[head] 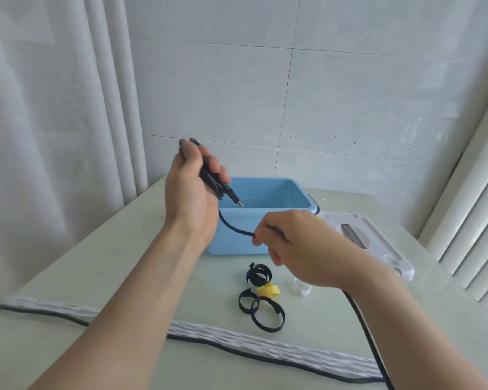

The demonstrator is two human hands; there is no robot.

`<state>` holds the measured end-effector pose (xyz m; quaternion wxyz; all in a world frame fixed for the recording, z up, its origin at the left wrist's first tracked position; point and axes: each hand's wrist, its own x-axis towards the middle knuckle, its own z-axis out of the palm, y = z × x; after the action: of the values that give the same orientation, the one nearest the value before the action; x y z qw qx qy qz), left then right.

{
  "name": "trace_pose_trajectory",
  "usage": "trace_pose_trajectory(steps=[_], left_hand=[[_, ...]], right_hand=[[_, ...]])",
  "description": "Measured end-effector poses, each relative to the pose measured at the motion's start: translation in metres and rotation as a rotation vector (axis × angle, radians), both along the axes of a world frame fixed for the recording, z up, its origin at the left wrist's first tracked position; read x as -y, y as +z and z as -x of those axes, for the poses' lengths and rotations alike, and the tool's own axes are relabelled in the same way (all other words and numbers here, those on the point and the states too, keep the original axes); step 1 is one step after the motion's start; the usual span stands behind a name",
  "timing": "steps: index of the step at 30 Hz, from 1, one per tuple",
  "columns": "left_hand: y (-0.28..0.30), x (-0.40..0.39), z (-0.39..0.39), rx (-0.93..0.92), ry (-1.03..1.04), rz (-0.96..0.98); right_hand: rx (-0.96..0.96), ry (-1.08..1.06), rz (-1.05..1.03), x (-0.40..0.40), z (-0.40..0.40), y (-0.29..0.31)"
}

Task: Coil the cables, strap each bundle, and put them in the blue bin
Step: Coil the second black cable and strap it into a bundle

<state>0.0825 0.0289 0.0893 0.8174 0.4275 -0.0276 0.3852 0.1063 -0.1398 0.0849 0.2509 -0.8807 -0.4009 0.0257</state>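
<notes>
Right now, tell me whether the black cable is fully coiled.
Not fully. The left hand holds a few loops of the cable; the rest runs through the right hand and off the table.

Place: a plain room in a home, or a simple set-up corner; which, the view does not settle.
Walls: large pale tiles (350, 88) behind the worktop.
Left: a white curtain (40, 108) hanging in folds.
Right: white slatted blinds (473, 235).
Worktop: pale green, smooth (124, 263), carrying a blue bin (265, 220), a white lid (378, 243) and straps (261, 299).
</notes>
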Motion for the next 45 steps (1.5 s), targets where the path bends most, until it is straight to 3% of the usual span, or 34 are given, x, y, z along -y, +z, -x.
trace_pose_trajectory(steps=[2,5,8,11,14,18,22,30,32,35,37,40,45], left_hand=[[-0.004,0.004,-0.001,-0.092,0.065,-0.167],[-0.009,0.006,0.001,-0.379,0.147,-0.605],[-0.012,0.010,0.007,-0.574,-0.004,-0.885],[-0.011,0.016,0.013,-0.623,-0.241,-1.040],[-0.007,0.020,0.017,-0.630,-0.478,-0.948],[-0.001,0.018,0.024,-0.590,-0.587,-0.886],[-0.002,0.008,0.024,-0.557,-0.671,-0.846],[-0.003,0.003,0.023,-0.569,-0.590,-0.780],[-0.002,0.000,0.023,-0.535,-0.567,-0.666],[-0.002,-0.005,0.020,-0.480,-0.519,-0.536],[-0.002,-0.005,0.016,-0.467,-0.505,-0.444],[-0.002,0.000,0.013,-0.458,-0.582,-0.273],[-0.002,0.009,0.010,-0.424,-0.741,-0.005]], right_hand=[[0.004,0.036,-0.005,0.001,0.005,0.005],[0.007,0.059,-0.059,0.005,0.009,0.011],[0.092,0.018,-0.143,0.009,0.003,0.013],[0.142,-0.035,-0.266,0.014,-0.006,0.013],[0.119,-0.052,-0.448,0.018,-0.011,0.013],[-0.010,0.028,-0.552,0.021,-0.009,0.016],[0.001,0.056,-0.575,0.024,-0.013,0.015],[0.087,-0.081,-0.613,0.012,-0.015,0.008],[-0.019,-0.095,-0.468,0.011,-0.016,0.004],[-0.353,-0.044,-0.317,0.010,-0.017,-0.003],[-0.493,0.013,-0.459,0.006,-0.018,-0.007],[-0.553,0.021,-0.660,0.002,-0.021,-0.010],[-1.103,0.109,-1.092,-0.007,-0.017,-0.011]])
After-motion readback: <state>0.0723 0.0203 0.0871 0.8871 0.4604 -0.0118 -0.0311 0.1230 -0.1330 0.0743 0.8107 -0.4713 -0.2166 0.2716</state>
